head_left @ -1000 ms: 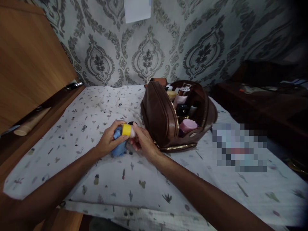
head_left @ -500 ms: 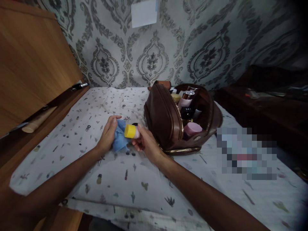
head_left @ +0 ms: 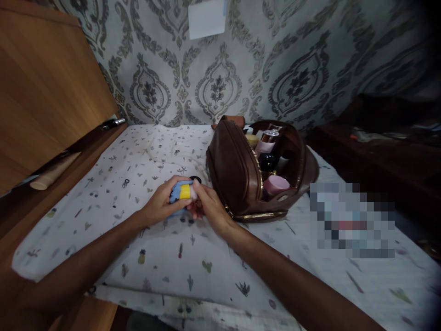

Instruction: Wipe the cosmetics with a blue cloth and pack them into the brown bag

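Between my hands is a small bottle (head_left: 185, 191) with a yellow cap and a pale body, lying on its side with the cap to the left. My left hand (head_left: 163, 200) curls round a blue cloth (head_left: 175, 191), which is pressed against the yellow cap. The fingers of my right hand (head_left: 211, 205) grip the pale end of the bottle. A small black round item (head_left: 195, 179) shows just behind the right fingertips; whether it is attached to something I cannot tell. To the right stands an unzipped brown bag (head_left: 237, 165) holding several cosmetics, including a pink-lidded container (head_left: 276, 184).
A white cloth with small printed figures (head_left: 193, 266) covers the surface. Along the left, a wooden ledge (head_left: 86, 151) carries a beige tube (head_left: 55, 171) and a dark pen-like item (head_left: 115, 122). A blurred-out patch (head_left: 351, 220) lies to the right. Patterned wallpaper (head_left: 217, 87) closes the back.
My left hand has moved right and closed the blue cloth around the bottle's yellow cap. The right hand stays nearly in place, still gripping the bottle. The bag has not moved.
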The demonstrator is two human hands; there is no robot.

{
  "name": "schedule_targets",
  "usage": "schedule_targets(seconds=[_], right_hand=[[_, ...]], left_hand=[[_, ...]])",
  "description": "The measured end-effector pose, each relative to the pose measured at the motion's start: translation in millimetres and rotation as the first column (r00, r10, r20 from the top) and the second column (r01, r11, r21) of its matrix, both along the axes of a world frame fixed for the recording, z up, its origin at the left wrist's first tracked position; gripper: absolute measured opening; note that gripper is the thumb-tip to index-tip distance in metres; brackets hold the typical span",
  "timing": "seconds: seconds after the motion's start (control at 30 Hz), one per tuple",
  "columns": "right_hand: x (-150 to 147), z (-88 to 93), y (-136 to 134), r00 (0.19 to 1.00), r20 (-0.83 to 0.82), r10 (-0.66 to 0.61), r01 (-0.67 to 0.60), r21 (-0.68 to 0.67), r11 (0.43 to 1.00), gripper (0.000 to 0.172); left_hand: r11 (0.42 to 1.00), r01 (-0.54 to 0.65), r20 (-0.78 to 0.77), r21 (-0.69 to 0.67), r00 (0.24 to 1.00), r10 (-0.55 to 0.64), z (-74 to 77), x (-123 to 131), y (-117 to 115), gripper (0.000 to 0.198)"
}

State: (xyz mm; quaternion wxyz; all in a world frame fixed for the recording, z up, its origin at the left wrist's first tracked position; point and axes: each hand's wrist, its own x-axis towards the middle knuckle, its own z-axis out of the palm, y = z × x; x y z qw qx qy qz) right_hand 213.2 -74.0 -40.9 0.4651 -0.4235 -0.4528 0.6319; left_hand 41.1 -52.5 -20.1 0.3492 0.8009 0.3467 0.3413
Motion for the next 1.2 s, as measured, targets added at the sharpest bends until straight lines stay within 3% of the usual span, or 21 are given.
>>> schedule_targets(seconds=[0.27, 0.33, 0.43, 0.53, 0.67, 0.8, 1.0, 1.1, 1.2], right_hand=[[-3.8, 4.7, -3.5, 0.988, -0.150, -0.039, 0.040, 0.002, 0.999, 0.049], [-4.1, 4.8, -4.3, 0.985, -0.167, -0.032, 0.033, 0.005, 0.999, 0.048], [-3.5, 4.1, -4.8, 0.984, -0.177, -0.021, 0.023, 0.013, 1.000, 0.049], [-3.5, 3.0, -4.9, 0.977, -0.211, -0.001, 0.002, 0.001, 1.000, 0.050], [-5.4, 3.5, -4.9, 0.954, -0.299, -0.009, -0.011, -0.065, 0.998, 0.052], [-7.5, 7.9, -4.9, 0.934, -0.357, -0.034, -0.030, -0.174, 0.984, 0.048], [-6.9, 13.3, -0.7, 0.880, -0.459, -0.118, -0.077, -0.383, 0.920, 0.043], [-3.8, 12.8, 2.6, 0.841, -0.519, -0.155, -0.097, -0.427, 0.899, 0.042], [-1.1, 11.7, 3.6, 0.824, -0.552, -0.129, -0.132, -0.408, 0.904, 0.042]], left_hand=[[0.974, 0.015, 0.141, -0.227, 0.990, 0.017, 1.6, 1.1, 1.3, 0.045], [0.990, -0.009, 0.106, -0.144, 0.994, 0.025, 0.4, 0.6, 2.7, 0.043], [0.989, -0.035, 0.044, 0.142, 0.999, 0.029, -2.4, 0.3, 4.9, 0.033], [0.917, -0.010, 0.005, 0.399, 1.000, 0.009, -5.3, 0.7, 5.3, 0.027], [0.825, -0.022, -0.037, 0.565, 0.998, 0.051, -6.8, -0.4, 4.3, 0.027], [0.769, 0.032, -0.089, 0.639, 0.995, 0.033, -6.4, -4.3, 6.0, 0.030], [0.749, 0.097, -0.086, 0.655, 0.995, -0.053, -7.5, -8.8, 10.4, 0.027], [0.778, 0.081, -0.058, 0.623, 0.997, -0.057, -6.3, -7.4, 8.5, 0.023], [0.848, -0.017, -0.019, 0.530, 0.999, 0.032, -2.5, -4.7, 4.9, 0.024]])
